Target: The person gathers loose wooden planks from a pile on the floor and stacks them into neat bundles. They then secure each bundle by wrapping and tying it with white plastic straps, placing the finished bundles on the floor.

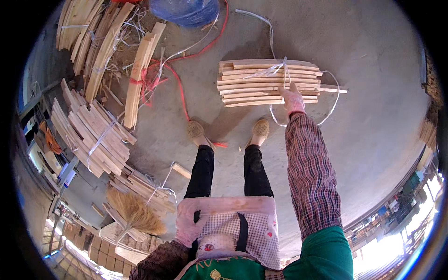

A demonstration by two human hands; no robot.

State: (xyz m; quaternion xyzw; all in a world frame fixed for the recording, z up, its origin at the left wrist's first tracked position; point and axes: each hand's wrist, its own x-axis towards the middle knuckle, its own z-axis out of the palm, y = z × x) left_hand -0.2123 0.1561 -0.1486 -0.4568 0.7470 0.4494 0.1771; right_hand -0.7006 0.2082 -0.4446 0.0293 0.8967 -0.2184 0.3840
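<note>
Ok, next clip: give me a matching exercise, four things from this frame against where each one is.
Things:
1. right hand
2. left hand
3. broom
4. blue tub

Places:
A. top edge of the picture, on the concrete floor
B. lower left, beside stacked wood
C. on the tied bundle of slats
D. against the pink apron at the waist

Pairs: 1-C, 2-D, 3-B, 4-A

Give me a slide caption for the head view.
Right hand reaching to a tied bundle of wooden slats on concrete floor.
</note>
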